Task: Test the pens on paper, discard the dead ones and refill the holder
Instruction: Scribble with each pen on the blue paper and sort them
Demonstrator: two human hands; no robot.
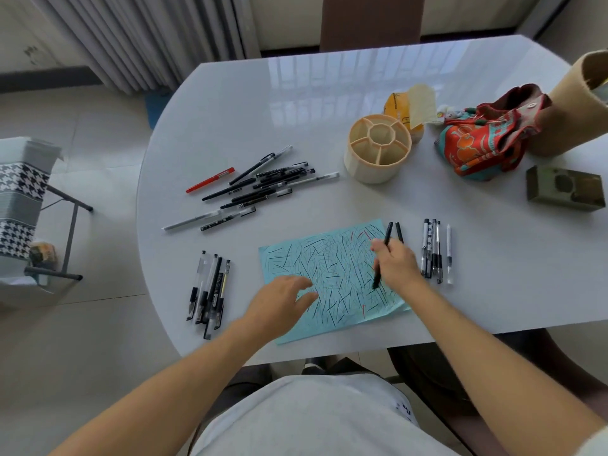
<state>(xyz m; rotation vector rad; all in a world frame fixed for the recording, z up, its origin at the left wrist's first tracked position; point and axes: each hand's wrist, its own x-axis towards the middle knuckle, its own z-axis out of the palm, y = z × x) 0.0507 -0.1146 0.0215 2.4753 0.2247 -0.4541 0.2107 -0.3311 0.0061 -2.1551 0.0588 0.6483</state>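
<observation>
The right hand (396,263) pinched a black pen (382,258), its tip down on the blue paper (332,278), which lay at the table's near edge and was densely covered in black strokes with a few red ones. The left hand (283,306) rested on the sheet's lower left area, fingers relaxed and spread, holding nothing and apparently steadying the page.

From the paper, pens lay in four places. A loose heap (260,185), including one red pen (210,184), sat at about eleven o'clock. A tidy row (209,291) lay at nine o'clock, near the table's (263,103) left edge. Another tidy row (436,251) lay at three o'clock. A single black pen (399,232) lay just beside the sheet's upper right corner.

The divided holder (378,148) stood at about one o'clock, and its visible compartments held no pens.

Judgement: testing appeared well advanced, given the marks on the page and the two sorted rows, but the heap suggested pens not yet tried. Which row held dead pens could not be determined. No discard was evident, and refilling had not begun.
</observation>
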